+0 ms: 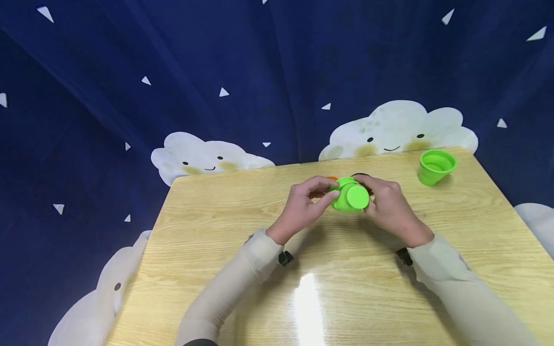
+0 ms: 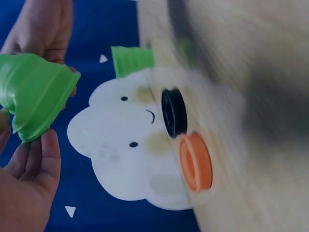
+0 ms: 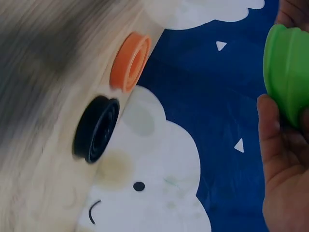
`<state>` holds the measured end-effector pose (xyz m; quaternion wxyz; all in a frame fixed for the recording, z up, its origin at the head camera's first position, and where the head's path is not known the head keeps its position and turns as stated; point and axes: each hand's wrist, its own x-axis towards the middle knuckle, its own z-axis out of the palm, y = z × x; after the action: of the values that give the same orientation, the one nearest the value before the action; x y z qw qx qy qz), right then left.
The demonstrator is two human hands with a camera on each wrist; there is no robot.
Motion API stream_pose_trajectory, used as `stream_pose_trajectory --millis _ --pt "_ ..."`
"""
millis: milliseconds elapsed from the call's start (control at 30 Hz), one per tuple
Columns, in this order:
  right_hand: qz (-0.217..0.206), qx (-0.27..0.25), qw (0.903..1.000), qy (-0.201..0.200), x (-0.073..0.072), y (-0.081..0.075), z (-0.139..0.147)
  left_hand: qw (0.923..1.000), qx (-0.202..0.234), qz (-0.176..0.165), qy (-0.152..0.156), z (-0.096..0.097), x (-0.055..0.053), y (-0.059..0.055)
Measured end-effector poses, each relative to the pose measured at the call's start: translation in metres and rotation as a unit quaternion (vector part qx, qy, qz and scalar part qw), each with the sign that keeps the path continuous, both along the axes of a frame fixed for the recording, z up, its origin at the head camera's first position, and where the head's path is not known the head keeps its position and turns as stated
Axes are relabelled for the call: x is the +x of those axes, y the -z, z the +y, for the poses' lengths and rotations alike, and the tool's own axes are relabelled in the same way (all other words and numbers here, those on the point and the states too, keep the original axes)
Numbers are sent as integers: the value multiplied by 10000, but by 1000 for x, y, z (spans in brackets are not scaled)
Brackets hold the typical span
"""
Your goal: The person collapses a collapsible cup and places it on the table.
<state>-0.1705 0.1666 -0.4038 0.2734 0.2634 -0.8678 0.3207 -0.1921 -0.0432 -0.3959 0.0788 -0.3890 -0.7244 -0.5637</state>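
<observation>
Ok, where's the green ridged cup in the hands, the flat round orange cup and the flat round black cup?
Held green cup (image 2: 41, 94): left wrist view, ridged side.
Orange cup (image 2: 204, 160): left wrist view, outer side.
Black cup (image 3: 87, 123): right wrist view, outer side.

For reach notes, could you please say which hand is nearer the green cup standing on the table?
Right: the right hand is left of the standing green cup, apart from it; the left hand is farther left, beyond the held cup.

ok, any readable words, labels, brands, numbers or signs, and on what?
None readable on the held cup, standing cup, orange piece or black piece.
Curtain: drawings only, no text.
Marks on left cuff, right cuff: too small to read.
</observation>
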Motion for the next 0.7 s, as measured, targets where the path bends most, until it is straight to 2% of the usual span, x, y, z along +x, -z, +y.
stream_pose_trajectory --millis 67,133,233,300,400,467,567,700 --pt "-178 -218 9995 144 1 -1 -1 9980 391 -432 246 -1 7 -5" --pt "-341 -446 9980 288 1 -2 -2 9946 642 -684 435 -3 13 -9" --pt "-559 -779 9944 452 0 -2 -5 9939 757 -706 389 -4 19 -11" --pt "-626 -923 9924 514 -1 -2 -7 9943 815 -651 235 -2 16 -3" --pt "-620 -904 9924 557 -2 -2 -10 9962 701 -524 1 -2 16 -2" --pt "-601 -834 9930 584 -2 -3 -11 9977 507 -430 -163 -2 16 -4" --pt "-602 -720 9938 601 -1 -3 -13 9979 83 -335 -550 -1 21 -14" --pt "-436 -659 9953 557 0 -3 -18 9933 15 -488 -1051 1 20 -16"
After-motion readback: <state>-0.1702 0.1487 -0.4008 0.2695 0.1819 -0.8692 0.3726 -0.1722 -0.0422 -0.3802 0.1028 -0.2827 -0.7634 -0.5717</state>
